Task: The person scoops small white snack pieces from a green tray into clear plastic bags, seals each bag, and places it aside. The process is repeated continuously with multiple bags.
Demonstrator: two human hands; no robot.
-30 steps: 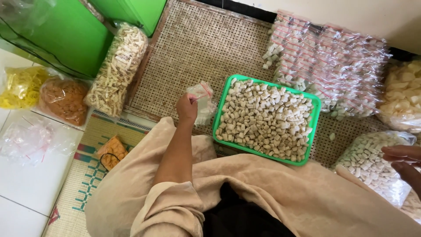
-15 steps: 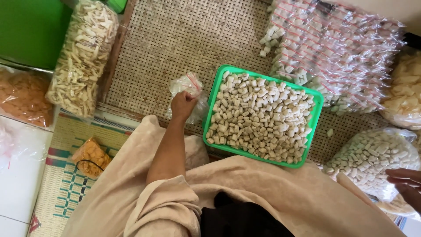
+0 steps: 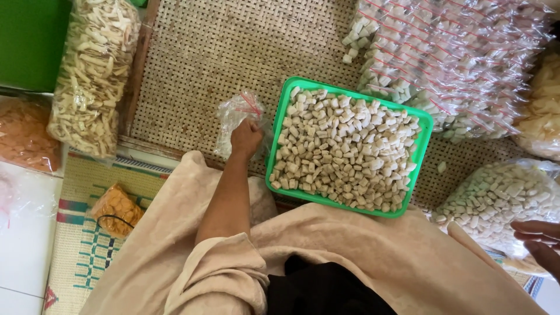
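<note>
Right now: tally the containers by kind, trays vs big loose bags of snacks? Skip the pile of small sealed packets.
Green tray: 1
Big bags of pale cubes: 1
Big bags of pale sticks: 1
Orange snack bags: 2
Total: 5

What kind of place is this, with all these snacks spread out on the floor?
Probably a home snack-packing spot, worked on the floor. A green plastic tray of pale cube-shaped snacks sits on a woven rattan mat, beside a heap of small filled clear bags. The left hand holds a small clear plastic bag.

Green tray (image 3: 279, 175), pale cubes (image 3: 344, 146); orange, perhaps ridged, chips (image 3: 116, 207).
</note>
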